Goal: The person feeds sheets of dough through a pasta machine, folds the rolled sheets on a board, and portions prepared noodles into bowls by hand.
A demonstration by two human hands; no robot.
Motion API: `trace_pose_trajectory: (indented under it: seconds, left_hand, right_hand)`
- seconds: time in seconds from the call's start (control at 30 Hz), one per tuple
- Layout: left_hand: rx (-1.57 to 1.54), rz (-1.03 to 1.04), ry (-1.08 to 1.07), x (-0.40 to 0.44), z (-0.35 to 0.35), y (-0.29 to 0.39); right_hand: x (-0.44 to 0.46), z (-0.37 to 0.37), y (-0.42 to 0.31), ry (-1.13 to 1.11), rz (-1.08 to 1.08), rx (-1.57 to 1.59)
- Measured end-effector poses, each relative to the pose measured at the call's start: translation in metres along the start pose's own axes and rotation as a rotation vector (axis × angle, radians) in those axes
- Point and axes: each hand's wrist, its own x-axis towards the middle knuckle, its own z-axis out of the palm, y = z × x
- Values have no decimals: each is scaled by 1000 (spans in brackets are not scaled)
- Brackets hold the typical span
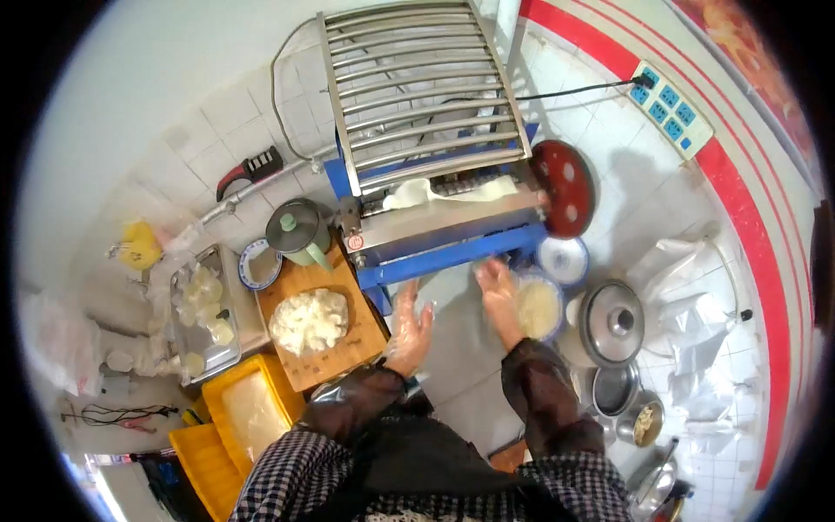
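A dough-rolling machine with a blue frame and a slatted metal rack stands in front of me. A strip of white dough lies along its rollers. Below the machine's front edge, my left hand is raised with its fingers stretched out, holding nothing. My right hand is open too, slightly blurred, close under the blue bar and beside a bowl of pale yellowish grains or meal. To the left of my left hand, a lumpy heap of white dough rests on a wooden board.
A lidded green pot and a blue-rimmed bowl stand at the left, near a metal tray and yellow crates. At the right are a lidded steel pot, smaller metal bowls and a power strip.
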Motion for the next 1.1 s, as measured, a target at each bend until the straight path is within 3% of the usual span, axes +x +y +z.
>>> trace_pose_trajectory:
  seconds: [0.03,0.07,0.1,0.17,0.2,0.27,0.3,0.33,0.4,0.5,0.57,0.63,0.67,0.7,0.77,0.8,0.83,1.1]
  left_hand:
    - [219,55,108,4,12,-11]
    - [438,114,215,11,21,-22]
    - [444,111,212,22,27,-35]
    - [436,-216,-167,46,40,-57]
    - [440,-228,-163,52,50,-66]
    - [441,-11,-137,60,71,-75]
    - [418,-195,-259,59,74,-70]
    - [422,-205,-271,49,79,-77]
    - [453,162,-200,5,103,-135]
    - [92,-202,-36,-28,94,-119]
    - [169,-234,-29,-27,79,-126]
    - [329,-480,48,-21,67,-132]
    - [333,-481,45,-20,65,-153]
    - [852,-351,-61,-19,67,-187]
    - [1362,-182,-169,-3,66,-230]
    - [1052,-197,-9,8,65,-244]
    - [928,-226,14,14,63,-256]
    - [677,-360,-290,8,109,-238]
  right_hand:
    - [13,14,39,-61,-144,-237]
    - [22,16,36,-126,-101,-311]
    - [37,20,25,-186,-49,-367]
    - [58,36,13,-284,11,-455]
    - [63,47,13,-316,30,-489]
    - [66,68,15,-375,67,-559]
    - [66,73,18,-388,82,-577]
    - [62,77,22,-401,94,-601]
    - [55,79,26,-410,101,-630]
    - [42,78,37,-418,100,-656]
    - [36,78,42,-426,99,-666]
    - [32,78,45,-435,98,-674]
    - [29,78,45,-439,97,-675]
    - [28,77,45,-442,95,-679]
    - [25,75,43,-447,90,-683]
    - [23,72,37,-451,91,-686]
    - [22,70,32,-456,92,-689]
    - [3,74,53,-463,105,-717]
